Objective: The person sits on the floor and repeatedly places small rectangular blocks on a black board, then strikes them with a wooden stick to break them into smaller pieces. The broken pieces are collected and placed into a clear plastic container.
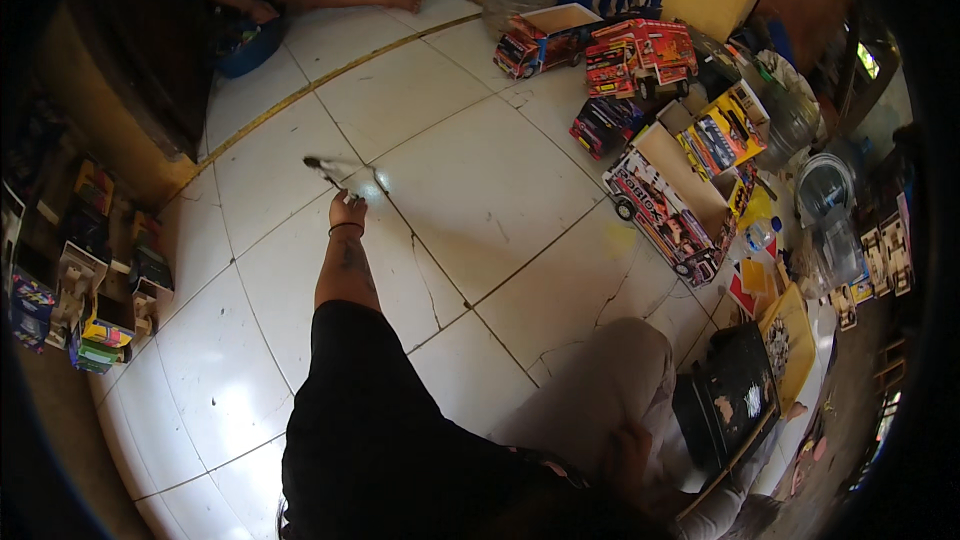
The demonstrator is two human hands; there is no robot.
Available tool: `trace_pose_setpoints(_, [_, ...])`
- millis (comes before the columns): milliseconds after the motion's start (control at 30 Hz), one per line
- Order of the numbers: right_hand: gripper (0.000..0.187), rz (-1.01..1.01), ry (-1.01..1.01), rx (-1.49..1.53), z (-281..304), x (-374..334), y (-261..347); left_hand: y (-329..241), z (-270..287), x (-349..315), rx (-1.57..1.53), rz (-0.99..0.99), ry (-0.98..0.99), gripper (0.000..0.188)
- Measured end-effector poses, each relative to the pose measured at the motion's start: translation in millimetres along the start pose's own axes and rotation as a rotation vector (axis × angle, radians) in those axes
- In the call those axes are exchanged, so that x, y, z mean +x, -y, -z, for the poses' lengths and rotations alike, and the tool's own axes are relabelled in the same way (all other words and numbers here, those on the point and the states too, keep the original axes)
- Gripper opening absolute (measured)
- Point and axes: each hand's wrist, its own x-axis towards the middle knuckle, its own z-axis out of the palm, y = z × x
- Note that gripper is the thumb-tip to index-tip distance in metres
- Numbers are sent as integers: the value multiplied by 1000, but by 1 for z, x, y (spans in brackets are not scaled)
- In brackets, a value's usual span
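My left arm reaches forward over the white tiled floor (470, 180). At its end my left hand (347, 210) is closed, fingers pinched at the near end of a thin tool with a dark head (316, 163). The tool lies low over the floor and is blurred, so its exact kind does not show. My right hand (627, 455) is down by my bent leg in grey trousers, in shade; its fingers are hardly visible. Beside that leg is a black box-like thing (725, 395).
Several toy trucks with printed sides, among them a long open-bed truck (665, 210) and a red truck (640, 55), stand at the right. More toy pieces (100, 290) are at the left wall. Far left, another person's hand is at a blue basin (250, 52).
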Motion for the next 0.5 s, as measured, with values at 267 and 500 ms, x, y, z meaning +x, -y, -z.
trace_pose_setpoints(267, [36, 14, -42, 37, -9, 0, -1, 27, 17, -37, -33, -209, 254, 59])
trace_pose_setpoints(500, [34, 17, -144, -1, -10, 6, 15, 45, 37, -10, 10, -297, 272, 52])
